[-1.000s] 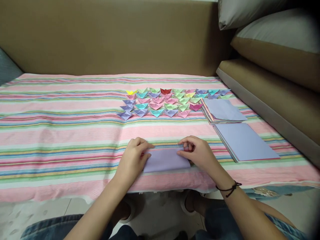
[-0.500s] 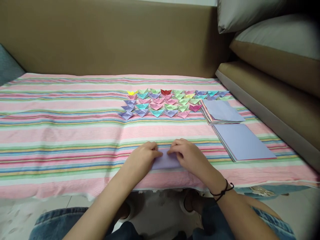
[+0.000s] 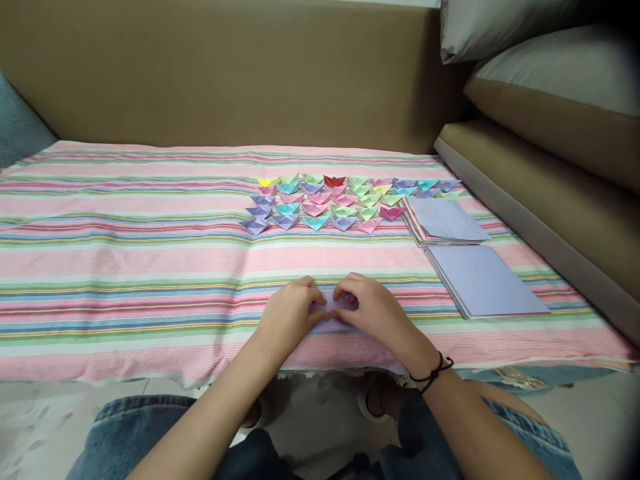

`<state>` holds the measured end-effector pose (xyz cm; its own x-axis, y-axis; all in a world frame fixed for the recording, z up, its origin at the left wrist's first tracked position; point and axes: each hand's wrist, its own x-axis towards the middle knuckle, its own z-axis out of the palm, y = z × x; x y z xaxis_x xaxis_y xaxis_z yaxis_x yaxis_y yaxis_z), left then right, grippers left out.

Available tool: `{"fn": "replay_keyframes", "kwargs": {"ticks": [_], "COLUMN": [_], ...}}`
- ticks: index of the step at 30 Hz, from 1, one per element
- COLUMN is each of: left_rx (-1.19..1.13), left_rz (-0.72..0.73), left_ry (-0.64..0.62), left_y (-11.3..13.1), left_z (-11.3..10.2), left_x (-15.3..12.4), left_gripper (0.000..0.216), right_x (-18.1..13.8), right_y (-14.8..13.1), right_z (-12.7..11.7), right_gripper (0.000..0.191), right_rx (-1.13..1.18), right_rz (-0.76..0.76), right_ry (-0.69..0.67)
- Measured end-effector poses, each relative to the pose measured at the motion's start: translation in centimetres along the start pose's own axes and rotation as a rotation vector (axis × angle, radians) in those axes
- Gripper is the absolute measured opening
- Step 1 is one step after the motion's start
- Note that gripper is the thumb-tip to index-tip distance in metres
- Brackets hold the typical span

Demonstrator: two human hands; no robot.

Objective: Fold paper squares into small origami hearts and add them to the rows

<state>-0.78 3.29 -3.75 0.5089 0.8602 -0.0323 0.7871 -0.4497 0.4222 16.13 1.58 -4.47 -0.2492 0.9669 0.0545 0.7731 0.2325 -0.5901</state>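
Observation:
A folded sheet of purple paper (image 3: 329, 325) lies near the front edge of the striped cloth, largely covered by my hands. My left hand (image 3: 293, 307) is curled over its left part, thumb and fingers closed on it. From the right, my right hand (image 3: 367, 303) bends over the paper, its thumb low and its fingers at the upper edge. The two thumbs almost meet in the middle of the sheet. Beyond my hands stand rows of small folded paper boats (image 3: 315, 207) in purple, pink, green, turquoise, yellow and red.
To the right lie a stack of purple-topped square paper (image 3: 487, 280) and another stack of paper (image 3: 445, 220) behind it. Brown-and-grey cushions (image 3: 550, 167) are piled along the right side. A brown backrest (image 3: 225, 73) rises at the back, over the striped cloth (image 3: 125, 260).
Both thumbs have come down to the middle of the purple paper and closer together. Less of the paper shows between my hands. The view has shifted slightly.

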Motion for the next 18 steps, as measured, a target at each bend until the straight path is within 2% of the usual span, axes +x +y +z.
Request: {"fn": "replay_keyframes", "kwargs": {"ticks": [7, 18], "left_rx": [-0.019, 0.037], "left_rz": [0.020, 0.029], "left_ry": [-0.020, -0.025], "left_y": [0.0, 0.6], "left_z": [0.2, 0.2], "left_x": [-1.1, -1.3], "left_gripper": [0.032, 0.037], "right_x": [-0.7, -0.6], "right_y": [0.1, 0.3], "right_z": [-0.3, 0.0], "right_gripper": [0.027, 0.032], "right_rx": [0.022, -0.016], "right_rz": [-0.016, -0.049], "right_ry": [-0.066, -0.089]}}
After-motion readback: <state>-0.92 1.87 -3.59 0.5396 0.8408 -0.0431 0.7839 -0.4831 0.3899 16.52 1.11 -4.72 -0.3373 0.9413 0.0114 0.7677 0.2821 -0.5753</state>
